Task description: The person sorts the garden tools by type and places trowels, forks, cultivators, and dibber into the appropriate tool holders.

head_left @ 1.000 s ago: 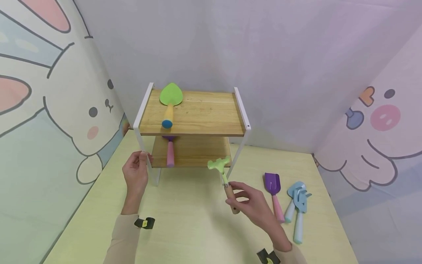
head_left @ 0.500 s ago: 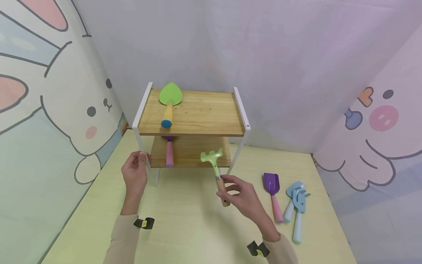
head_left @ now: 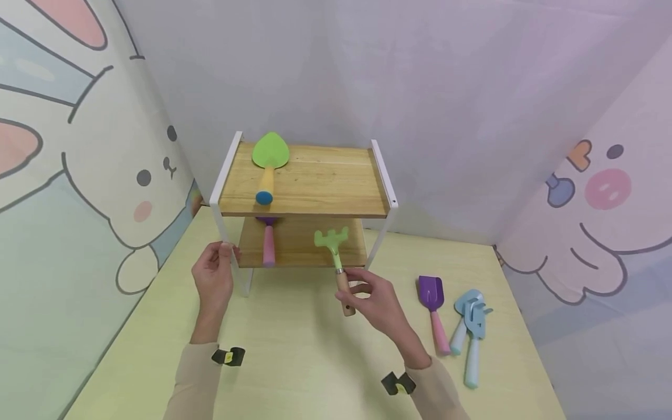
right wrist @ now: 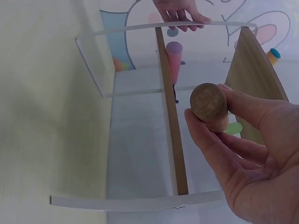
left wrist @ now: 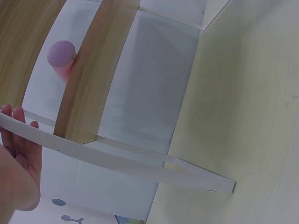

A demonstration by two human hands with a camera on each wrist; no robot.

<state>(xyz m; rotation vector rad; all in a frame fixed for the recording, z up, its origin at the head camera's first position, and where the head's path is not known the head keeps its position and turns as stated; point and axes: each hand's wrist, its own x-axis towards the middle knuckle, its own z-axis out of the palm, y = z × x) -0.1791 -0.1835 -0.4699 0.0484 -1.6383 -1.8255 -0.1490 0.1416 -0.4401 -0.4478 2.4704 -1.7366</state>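
Wood, pale and rounded, makes the handle of the green rake, and the right hand pinches it in a narrow grip, head tilted upward. The left hand has its grip closed about a white post of the rack. Rightward on the counter lie a purple shovel and a light-blue fork over a light-blue trowel. The rake's head faces the lower shelf; whether it is past the front edge, I cannot tell. A pink-handled tool lies on that shelf's left; above, a green trowel lies on the upper shelf.

The step in hand looks like presenting the rake at the lower shelf while the other hand steadies the rack. The next move seems to call for a low, level reach, clear of the upper shelf.
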